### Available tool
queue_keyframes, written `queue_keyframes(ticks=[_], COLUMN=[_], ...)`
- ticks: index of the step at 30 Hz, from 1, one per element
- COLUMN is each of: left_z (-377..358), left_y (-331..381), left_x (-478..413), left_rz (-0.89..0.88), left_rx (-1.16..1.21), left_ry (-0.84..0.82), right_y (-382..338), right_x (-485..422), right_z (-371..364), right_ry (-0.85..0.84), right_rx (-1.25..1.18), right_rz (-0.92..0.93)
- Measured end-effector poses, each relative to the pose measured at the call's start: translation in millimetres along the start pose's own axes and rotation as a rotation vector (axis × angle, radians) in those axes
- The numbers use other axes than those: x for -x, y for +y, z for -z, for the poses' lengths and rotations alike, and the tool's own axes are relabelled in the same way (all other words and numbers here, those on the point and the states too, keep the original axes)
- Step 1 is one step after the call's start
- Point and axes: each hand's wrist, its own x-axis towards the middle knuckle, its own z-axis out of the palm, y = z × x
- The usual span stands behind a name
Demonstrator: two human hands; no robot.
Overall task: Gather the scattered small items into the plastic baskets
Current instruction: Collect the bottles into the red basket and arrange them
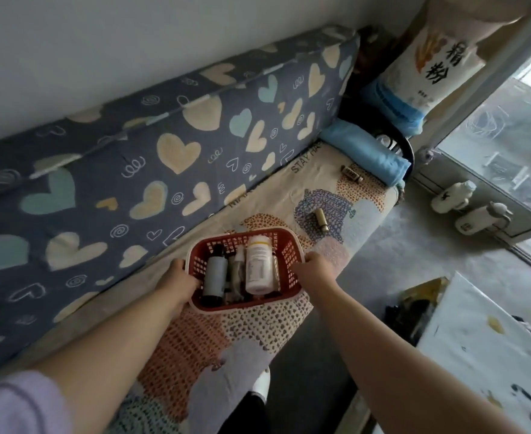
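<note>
On the sofa seat (251,327) you've got the red basket (245,232) held at both sides: left hand (178,275) curled over the left rim, right hand (314,266) gripping the right. White bottle (259,264) and grey bottle (215,274) are in. Beyond lie a brass tube (320,219) and a far brass piece (351,174); gathering looks part done, so next, I'd say, free one hand and pinch the tube

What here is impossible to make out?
Head view:
- Label on the white bottle: text too small and blurred.
- Two small brass things on the sofa: too small to identify.
- The clutter between the basket's bottles: hidden by them.
- Grip of the right hand: blurred against the basket wall.
</note>
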Motion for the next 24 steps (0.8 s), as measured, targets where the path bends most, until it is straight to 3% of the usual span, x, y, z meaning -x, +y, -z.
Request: queue_keyframes(ticks=[7,12,21,24], left_z=[-76.8,-130.6,-186.5,-201.7], left_y=[80.4,92.5,62.2,57.3], left_x=[-55.2,-124.6,-220.0,-236.1], left_rz=[0.128,0.183,0.248,0.248], left_rx=[-0.031,-0.052,-0.016,0.034], left_ry=[0.138,0.211,0.323,0.327], right_y=[-2.7,12.5,83.8,95.0], right_x=[-150.3,-258.1,-428.0,-466.7], right_z=[15.0,13.0,2.1,-10.7], right_ry=[-0.115,-0.151,-0.135,-0.071], right_rx=[0.026,-0.213,0.258,-0.018], right_rz=[-0.041,-0.096,-0.129,-0.342])
